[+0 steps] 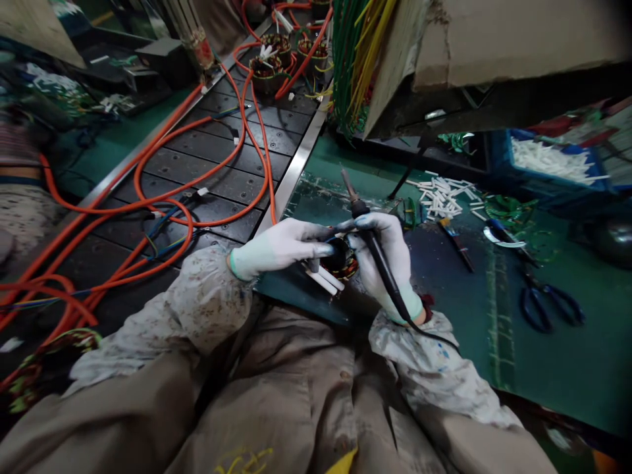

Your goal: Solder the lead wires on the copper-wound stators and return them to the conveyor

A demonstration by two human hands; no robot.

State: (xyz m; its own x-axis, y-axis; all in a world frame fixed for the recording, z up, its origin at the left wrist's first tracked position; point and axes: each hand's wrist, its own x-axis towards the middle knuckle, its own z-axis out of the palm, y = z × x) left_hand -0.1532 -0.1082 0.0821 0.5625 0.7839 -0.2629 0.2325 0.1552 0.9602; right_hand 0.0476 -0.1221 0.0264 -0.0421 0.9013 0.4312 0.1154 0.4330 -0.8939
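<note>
My right hand, in a white glove with dark-smudged fingertips, is closed around a soldering iron. The iron's bare metal tip points up and away from me, and its black cord runs back past my wrist. My left hand, gloved the same way, has its thumb and fingers closed near the right fingertips; what they pinch is dark and hard to make out. Just below the fingers is a wound copper coil ring, partly hidden by both hands. Two white sleeves stick out beneath my left fingers.
Orange cables loop over the slatted conveyor at left, with wound coils farther along. On the green bench lie cutting pliers, a brush and loose white sleeves. A cardboard box overhangs the back right. Another person's sleeve shows at left.
</note>
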